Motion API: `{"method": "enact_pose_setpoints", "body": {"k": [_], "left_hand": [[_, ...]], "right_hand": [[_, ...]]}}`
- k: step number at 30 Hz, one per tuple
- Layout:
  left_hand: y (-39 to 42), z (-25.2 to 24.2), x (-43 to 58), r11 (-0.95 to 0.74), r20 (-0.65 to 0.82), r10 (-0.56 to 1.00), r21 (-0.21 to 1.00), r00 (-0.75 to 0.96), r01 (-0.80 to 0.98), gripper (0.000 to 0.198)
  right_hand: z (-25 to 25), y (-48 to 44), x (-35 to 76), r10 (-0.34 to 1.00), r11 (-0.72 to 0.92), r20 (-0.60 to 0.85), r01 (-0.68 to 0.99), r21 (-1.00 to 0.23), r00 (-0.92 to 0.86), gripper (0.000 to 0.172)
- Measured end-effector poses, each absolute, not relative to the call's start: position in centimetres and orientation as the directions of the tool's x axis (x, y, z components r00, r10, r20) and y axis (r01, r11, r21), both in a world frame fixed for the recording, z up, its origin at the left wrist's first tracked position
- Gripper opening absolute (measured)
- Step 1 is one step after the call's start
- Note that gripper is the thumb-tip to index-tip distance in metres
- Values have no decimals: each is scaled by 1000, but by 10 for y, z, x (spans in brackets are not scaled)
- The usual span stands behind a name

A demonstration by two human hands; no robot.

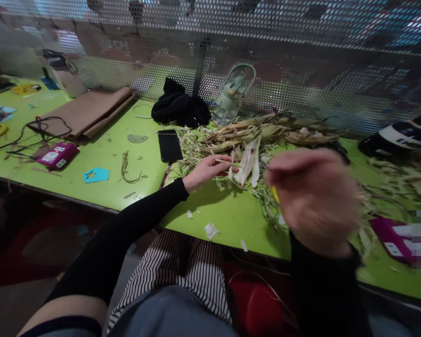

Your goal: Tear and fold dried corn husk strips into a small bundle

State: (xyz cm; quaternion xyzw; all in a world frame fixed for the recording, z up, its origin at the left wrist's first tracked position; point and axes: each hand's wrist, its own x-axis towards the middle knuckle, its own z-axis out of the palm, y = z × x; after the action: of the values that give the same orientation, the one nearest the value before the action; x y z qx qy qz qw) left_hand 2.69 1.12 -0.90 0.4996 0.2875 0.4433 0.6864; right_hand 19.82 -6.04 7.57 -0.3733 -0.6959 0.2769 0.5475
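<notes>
My left hand (205,173) reaches over the table with its thumb and fingers pinched round a thin pale stalk (224,161). Just right of its fingertips stands a wide, dried corn husk piece (247,161), cream with a brown spot; whether the hand touches it I cannot tell. My right hand (315,196), raised close to the camera, is smeared by motion, so its fingers do not show clearly. Beside it appears a bit of something yellow (275,194), mostly hidden. Dried husks (238,128) lie heaped behind both hands, with thin green-white shreds (266,201) in front.
Left of the husks lie a black phone (170,145), a blue tag (96,175), a magenta box (58,154) and folded brown material (84,112). A clear bottle (229,98) and black cloth (178,105) stand against the perforated metal screen (301,70). Rightward are a dark bottle (396,135) and another magenta box (389,238).
</notes>
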Motion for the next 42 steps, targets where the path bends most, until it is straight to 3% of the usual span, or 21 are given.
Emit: {"method": "enact_pose_setpoints", "body": {"k": [2, 4, 8, 14, 22, 26, 31, 35, 42], "left_hand": [[11, -9, 27, 118, 48, 884, 940, 466, -321, 23], [11, -8, 26, 133, 40, 871, 940, 490, -314, 24], [10, -5, 27, 157, -8, 885, 946, 466, -282, 23], [4, 1, 26, 159, -38, 890, 960, 454, -231, 32], [5, -6, 28, 169, -49, 930, 937, 364, -305, 22], [7, -8, 28, -23, 75, 926, 989, 370, -145, 26], [7, -9, 27, -147, 147, 930, 989, 336, -26, 22], [6, -10, 27, -77, 86, 905, 996, 416, -37, 28], [4, -6, 27, -10, 80, 806, 992, 587, -122, 16]], "right_hand": [[65, -35, 202, 866, 481, 484, 466, -743, -122, 17], [48, -11, 207, 916, 385, 384, 532, -754, -118, 21], [17, 12, 217, 976, 205, 175, 292, -934, -127, 30], [8, 1, 214, 984, 4, -15, 105, -994, -177, 37], [6, -5, 208, 992, -22, -16, -44, -999, -128, 36], [4, -4, 207, 999, -10, -5, -96, -995, -51, 38], [2, -7, 203, 997, 43, 44, -20, -999, -66, 36], [3, -7, 204, 998, 29, 28, 12, -1000, -49, 39], [2, -8, 205, 996, -23, -25, 22, -999, -89, 42]]}}
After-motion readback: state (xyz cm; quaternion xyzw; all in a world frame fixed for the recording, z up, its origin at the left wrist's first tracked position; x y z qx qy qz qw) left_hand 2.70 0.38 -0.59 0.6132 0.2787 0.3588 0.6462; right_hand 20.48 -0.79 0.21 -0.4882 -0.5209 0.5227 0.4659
